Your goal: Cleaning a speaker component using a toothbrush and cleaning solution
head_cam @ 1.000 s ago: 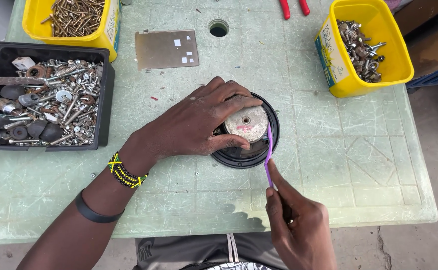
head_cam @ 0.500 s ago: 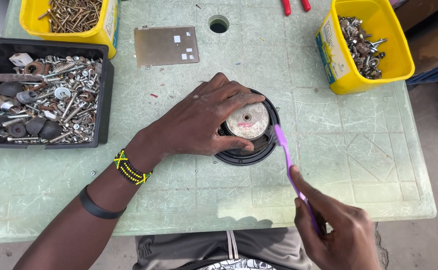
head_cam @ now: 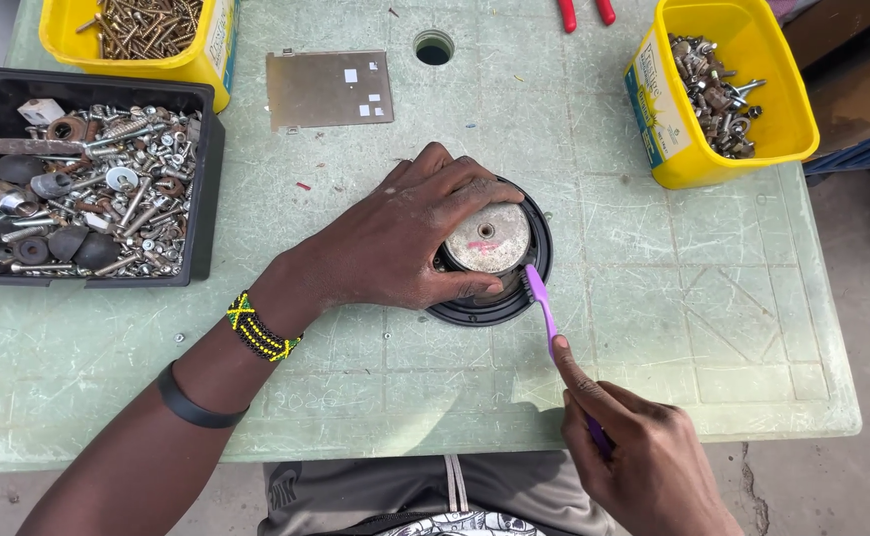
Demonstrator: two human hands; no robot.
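Note:
A round black speaker (head_cam: 537,260) lies magnet-up near the middle of the pale green table (head_cam: 653,298). Its grey metal magnet disc (head_cam: 489,238) faces me. My left hand (head_cam: 400,238) rests over the speaker's left side, fingers wrapped around the magnet. My right hand (head_cam: 633,457), near the table's front edge, grips a purple toothbrush (head_cam: 544,313). The brush head touches the speaker's right lower side, beside the magnet.
A black tray (head_cam: 206,169) of screws, washers and bolts stands at the left. Two yellow tubs of hardware sit at the back left (head_cam: 197,60) and the right (head_cam: 668,149). A flat metal plate (head_cam: 326,89), a table hole (head_cam: 433,47) and red-handled pliers (head_cam: 586,12) lie beyond.
My right hand swung out to the right and down with the toothbrush, then came back in; the brush head is again against the speaker. The left hand stayed on the speaker.

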